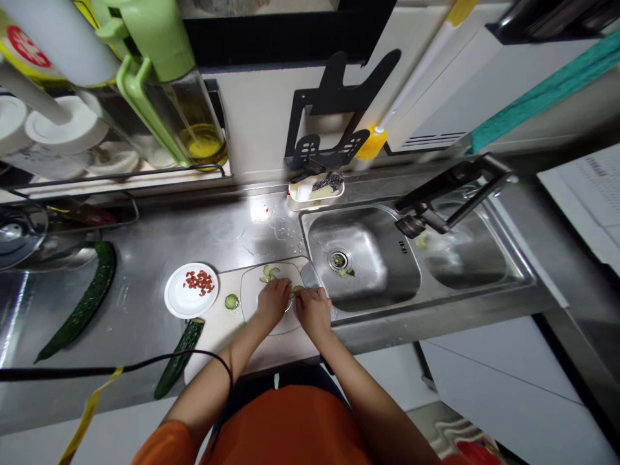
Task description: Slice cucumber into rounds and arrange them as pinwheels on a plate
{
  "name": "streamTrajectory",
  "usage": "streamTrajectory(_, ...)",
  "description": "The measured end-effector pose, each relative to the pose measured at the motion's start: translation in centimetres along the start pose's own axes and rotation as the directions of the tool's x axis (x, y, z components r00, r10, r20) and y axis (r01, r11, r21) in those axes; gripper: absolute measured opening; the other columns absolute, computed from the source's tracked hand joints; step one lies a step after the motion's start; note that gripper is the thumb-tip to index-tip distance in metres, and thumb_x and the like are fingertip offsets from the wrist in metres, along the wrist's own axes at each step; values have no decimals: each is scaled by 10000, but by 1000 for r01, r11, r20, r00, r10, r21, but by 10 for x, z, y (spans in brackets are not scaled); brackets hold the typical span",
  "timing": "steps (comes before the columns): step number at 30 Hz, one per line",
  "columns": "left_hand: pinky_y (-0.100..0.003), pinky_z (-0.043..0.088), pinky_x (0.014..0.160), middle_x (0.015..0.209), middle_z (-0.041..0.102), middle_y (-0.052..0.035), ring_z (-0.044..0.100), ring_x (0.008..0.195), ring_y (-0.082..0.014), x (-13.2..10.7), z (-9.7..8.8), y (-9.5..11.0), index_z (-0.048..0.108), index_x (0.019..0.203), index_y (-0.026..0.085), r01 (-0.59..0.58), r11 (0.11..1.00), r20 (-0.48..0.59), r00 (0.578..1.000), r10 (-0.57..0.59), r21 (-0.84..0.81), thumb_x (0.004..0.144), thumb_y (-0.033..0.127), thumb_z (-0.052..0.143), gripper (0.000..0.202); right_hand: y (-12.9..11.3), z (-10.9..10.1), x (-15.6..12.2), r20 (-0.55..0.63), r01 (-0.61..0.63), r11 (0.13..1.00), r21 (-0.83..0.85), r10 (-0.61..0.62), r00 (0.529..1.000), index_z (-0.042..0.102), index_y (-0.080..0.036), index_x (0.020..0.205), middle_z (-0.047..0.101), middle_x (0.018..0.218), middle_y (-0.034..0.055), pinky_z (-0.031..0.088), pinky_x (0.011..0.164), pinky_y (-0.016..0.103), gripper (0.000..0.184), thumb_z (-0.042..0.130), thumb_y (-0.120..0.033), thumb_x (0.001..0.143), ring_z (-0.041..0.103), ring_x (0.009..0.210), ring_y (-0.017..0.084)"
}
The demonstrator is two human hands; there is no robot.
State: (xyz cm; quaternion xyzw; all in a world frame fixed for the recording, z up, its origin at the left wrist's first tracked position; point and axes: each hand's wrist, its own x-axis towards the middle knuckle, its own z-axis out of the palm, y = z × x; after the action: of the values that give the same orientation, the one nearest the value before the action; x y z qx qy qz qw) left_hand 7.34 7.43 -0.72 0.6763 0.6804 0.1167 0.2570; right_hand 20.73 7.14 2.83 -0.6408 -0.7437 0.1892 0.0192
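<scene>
Pale cucumber slices (269, 274), overlapping, on squarish plate (251, 294)

Orange short-sleeved cloth shirt (295, 429), dark blue trousers (312, 376) (just a sliver shows), slim black looping cable (194, 351); left hand (274, 301) and right hand (314, 312) bare.

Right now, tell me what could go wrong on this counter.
The right hand is beside what looks like a knife blade at the sink side of the board, so a careless move might cut it. The cut cucumber lies near the front edge of the counter and could roll off. Green scraps by the drain might clog it.
</scene>
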Motion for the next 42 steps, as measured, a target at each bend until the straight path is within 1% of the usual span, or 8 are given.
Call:
streamTrajectory(11, -275, 422, 719, 851, 618, -67, 553, 834, -169, -1, 3, -6, 652, 880, 192, -163, 980, -46, 984, 170, 116, 929, 268, 422, 247, 2, 3, -1, -63, 49, 999, -2, -49, 997, 638, -222, 824, 635, 834, 47, 238, 657, 311, 140, 513, -240, 885, 439, 885, 222)
streamTrajectory(20, -266, 483, 819, 925, 665, -69, 603, 901, -154, -44, -28, -42, 661, 992, 183, -165, 974, -259, 958, 122, -153, 914, 276, 454, 240, 8, 3, -4, -123, 119, 989, 91, -107, 987, 672, -229, 831, 634, 797, 40, 282, 691, 300, 149, 529, -200, 861, 444, 847, 214)
streamTrajectory(26, -270, 493, 769, 937, 687, -65, 629, 821, -165, -119, -68, -100, 670, 977, 198, 187, 958, -319, 914, -250, -216, 857, 381, 509, 272, 13, 4, -8, -164, 182, 977, 114, -162, 973, 683, -230, 819, 628, 757, 41, 301, 693, 297, 174, 517, -194, 857, 460, 825, 207)
streamTrajectory(29, -270, 487, 695, 849, 691, -47, 634, 740, -180, -171, -95, -132, 664, 973, 210, 530, 823, -272, 777, -568, -205, 787, 460, 540, 336, 13, 3, -9, -169, 220, 968, 118, -198, 965, 688, -227, 835, 627, 753, 44, 313, 691, 293, 188, 505, -193, 858, 465, 806, 201)
streamTrajectory(32, -256, 436, 583, 708, 675, -20, 625, 645, -196, -224, -131, -146, 661, 801, 241, 737, 675, 26, 676, -736, -40, 746, 471, 552, 260, 12, 0, -9, -176, 245, 962, 122, -222, 959, 687, -225, 828, 624, 744, 43, 324, 697, 291, 189, 504, -189, 856, 473, 801, 199)
streamTrajectory(37, -208, 341, 487, 570, 559, 18, 476, 472, -103, -258, -196, -86, 535, 584, 200, 691, 693, 506, 681, -529, -205, 804, 488, 505, 364, 6, 0, -10, -175, 302, 946, 119, -279, 944, 672, -220, 787, 617, 726, 39, 335, 706, 296, 200, 490, -178, 857, 472, 764, 192)
streamTrajectory(40, -199, 334, 494, 593, 542, 11, 453, 503, -85, -224, -202, -31, 551, 621, 180, 602, 644, 573, 764, -295, -472, 807, 491, 533, 363, 0, 2, -11, -178, 330, 935, 129, -305, 936, 670, -218, 787, 611, 728, 40, 338, 706, 297, 214, 476, -189, 871, 476, 766, 191)
streamTrajectory(42, -202, 341, 506, 620, 547, 2, 452, 518, -82, -185, -181, -6, 568, 669, 169, 561, 512, 525, 819, -230, -651, 796, 501, 549, 357, -3, 3, -12, -180, 344, 928, 145, -317, 931, 671, -216, 797, 612, 733, 39, 340, 711, 300, 209, 479, -202, 878, 475, 768, 193)
